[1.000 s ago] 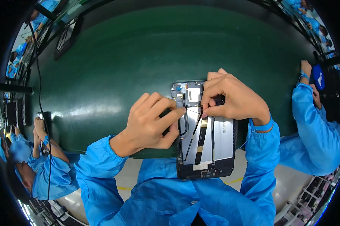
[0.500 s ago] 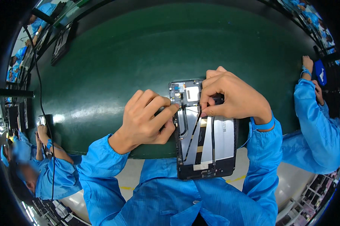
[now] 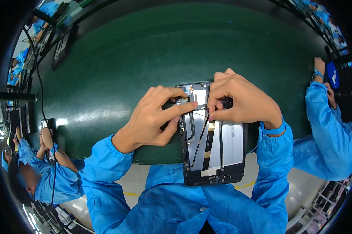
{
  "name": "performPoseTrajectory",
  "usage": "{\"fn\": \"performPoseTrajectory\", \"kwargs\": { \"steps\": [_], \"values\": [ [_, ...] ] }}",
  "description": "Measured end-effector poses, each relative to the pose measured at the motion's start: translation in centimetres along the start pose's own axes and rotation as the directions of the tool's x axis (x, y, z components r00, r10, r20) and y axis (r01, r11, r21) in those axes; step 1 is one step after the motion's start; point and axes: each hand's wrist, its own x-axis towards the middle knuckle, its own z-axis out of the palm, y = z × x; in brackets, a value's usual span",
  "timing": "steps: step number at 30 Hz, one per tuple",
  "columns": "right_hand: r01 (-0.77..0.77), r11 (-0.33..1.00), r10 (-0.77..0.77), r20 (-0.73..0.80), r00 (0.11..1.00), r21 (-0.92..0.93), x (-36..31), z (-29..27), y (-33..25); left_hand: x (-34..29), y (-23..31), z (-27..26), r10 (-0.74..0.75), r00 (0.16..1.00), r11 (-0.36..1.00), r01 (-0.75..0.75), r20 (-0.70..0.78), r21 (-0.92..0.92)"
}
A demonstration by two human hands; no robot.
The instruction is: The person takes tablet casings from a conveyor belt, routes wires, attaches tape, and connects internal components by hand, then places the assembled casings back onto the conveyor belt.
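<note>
An opened tablet (image 3: 232,150) lies with its inner side up, its lower end reaching past the table's near edge. Silver-grey sheet, a circuit board at the upper end and several thin strips show inside. My right hand (image 3: 244,99) is over its upper right part, thumb and forefinger pinched at the top end of a narrow black flex cable (image 3: 199,139). With fingers apart, my left hand (image 3: 154,117) reaches over the upper left edge. Its forefinger points toward a white square patch (image 3: 201,96), and another fingertip rests by the board; nothing shows in its grasp.
The green table (image 3: 133,50) curves around the tablet. A dark flat device (image 3: 63,46) lies at the far left, with a black cable (image 3: 38,74) hanging nearer. Co-workers in blue sit at the left (image 3: 61,171) and right (image 3: 324,132). A blue object (image 3: 332,75) is at the right.
My left hand's fingers have spread and shifted up and right, from a pinch at the tablet's left edge onto the board area. My right hand stays where it was.
</note>
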Motion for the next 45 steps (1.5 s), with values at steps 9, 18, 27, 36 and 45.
{"fn": "performPoseTrajectory", "kwargs": {
  "steps": [9, 18, 27, 36, 45],
  "values": [
    [0.007, 1.000, -0.007, 0.007, 1.000, -0.017, -0.1, 0.0, -0.2, -0.3, 0.4, 0.3, -0.025, 0.996, 0.997, 0.031, 0.081, -0.070],
    [0.001, 1.000, -0.001, 0.020, 1.000, -0.028, -0.1, 0.1, -0.2, -0.1, 1.0, 0.1, -0.045, 0.993, 0.995, 0.054, 0.105, -0.082],
    [-0.019, 0.999, 0.020, 0.036, 0.999, -0.039, -0.1, -0.2, -0.6, -0.2, 1.0, 0.8, -0.022, 0.999, 1.000, 0.023, 0.041, -0.018],
    [-0.025, 0.999, 0.027, 0.043, 0.999, -0.040, -0.1, -0.2, -0.6, 0.2, 1.5, 0.0, -0.013, 0.997, 0.959, -0.010, 0.077, 0.285],
    [-0.018, 0.999, 0.021, 0.042, 0.999, -0.050, -0.2, -0.1, -0.5, 0.2, -0.1, 0.8, 0.055, 0.998, 0.992, -0.049, -0.044, 0.119]
  ]
}}
